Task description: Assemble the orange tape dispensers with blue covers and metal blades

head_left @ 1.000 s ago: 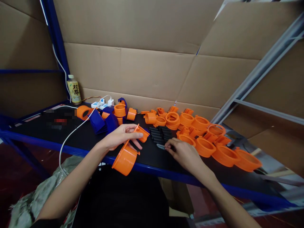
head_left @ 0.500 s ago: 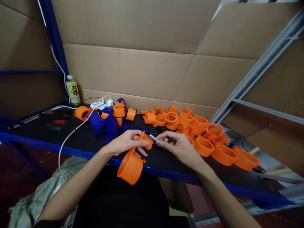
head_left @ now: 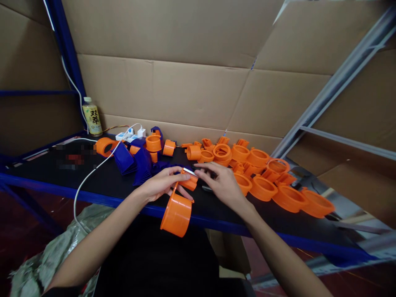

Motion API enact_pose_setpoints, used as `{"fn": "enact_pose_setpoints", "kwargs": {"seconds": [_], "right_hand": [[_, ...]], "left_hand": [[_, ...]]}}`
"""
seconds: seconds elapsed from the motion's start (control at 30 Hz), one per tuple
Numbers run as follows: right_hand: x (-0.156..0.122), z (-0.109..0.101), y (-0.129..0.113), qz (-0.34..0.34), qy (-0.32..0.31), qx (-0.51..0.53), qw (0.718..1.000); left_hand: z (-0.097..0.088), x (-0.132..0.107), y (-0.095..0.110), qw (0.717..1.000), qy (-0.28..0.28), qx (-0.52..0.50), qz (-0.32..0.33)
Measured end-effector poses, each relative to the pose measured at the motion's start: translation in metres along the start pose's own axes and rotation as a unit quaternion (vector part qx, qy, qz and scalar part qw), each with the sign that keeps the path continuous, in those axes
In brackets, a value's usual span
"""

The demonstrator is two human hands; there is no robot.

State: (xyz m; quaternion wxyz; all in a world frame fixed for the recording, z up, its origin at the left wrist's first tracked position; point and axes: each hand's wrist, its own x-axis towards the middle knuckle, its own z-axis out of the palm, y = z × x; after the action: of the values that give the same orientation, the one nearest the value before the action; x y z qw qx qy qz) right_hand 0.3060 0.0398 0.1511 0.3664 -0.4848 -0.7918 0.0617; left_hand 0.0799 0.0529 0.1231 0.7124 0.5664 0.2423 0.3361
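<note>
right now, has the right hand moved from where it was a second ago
Yes: judged against the orange rings on the table, the right hand has moved left, toward the orange part in the left hand.

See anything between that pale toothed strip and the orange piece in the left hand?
Nothing visible: the right hand holds the toothed strip right at the orange piece in the left hand.
</note>
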Motion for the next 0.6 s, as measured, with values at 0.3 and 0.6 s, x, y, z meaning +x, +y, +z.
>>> {"fn": "enact_pose_setpoints", "kwargs": {"seconds": [0.3, 0.6], "right_hand": [[0.019, -0.034, 0.063, -0.009, -0.13, -0.17, 0.977], [0.013, -0.034, 0.089, 0.011, -0.136, -0.29, 0.947]], "left_hand": [[-0.008, 0.001, 0.005, 0.997, 0.055, -0.043, 0.017], [-0.011, 0.0, 0.008, 0.998, 0.053, -0.031, 0.021]]}}
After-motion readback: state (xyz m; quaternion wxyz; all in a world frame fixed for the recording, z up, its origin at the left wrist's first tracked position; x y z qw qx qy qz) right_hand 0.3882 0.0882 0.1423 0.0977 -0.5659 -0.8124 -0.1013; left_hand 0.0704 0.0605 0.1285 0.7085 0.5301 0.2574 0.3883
